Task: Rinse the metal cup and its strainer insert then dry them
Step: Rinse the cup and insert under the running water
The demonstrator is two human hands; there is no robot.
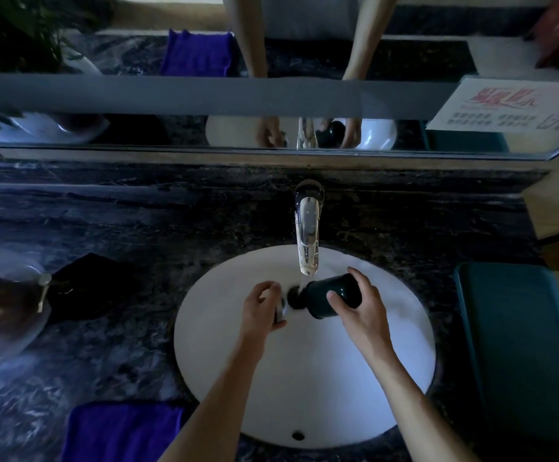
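Note:
My right hand (358, 306) grips a dark metal cup (336, 295), tilted on its side over the white sink (305, 378) just under the chrome tap (308, 235). Water runs from the spout past the cup's mouth. My left hand (261, 306) is closed on a small shiny metal piece (280, 311), seemingly the strainer insert, mostly hidden by my fingers. The dark drain (295, 296) shows between my two hands.
A purple towel (121, 431) lies on the dark marble counter (104, 345) at the front left. A black cloth (88, 281) and a bottle (43, 291) sit at the left. A teal bin (521, 345) stands to the right. A mirror (271, 45) runs behind the tap.

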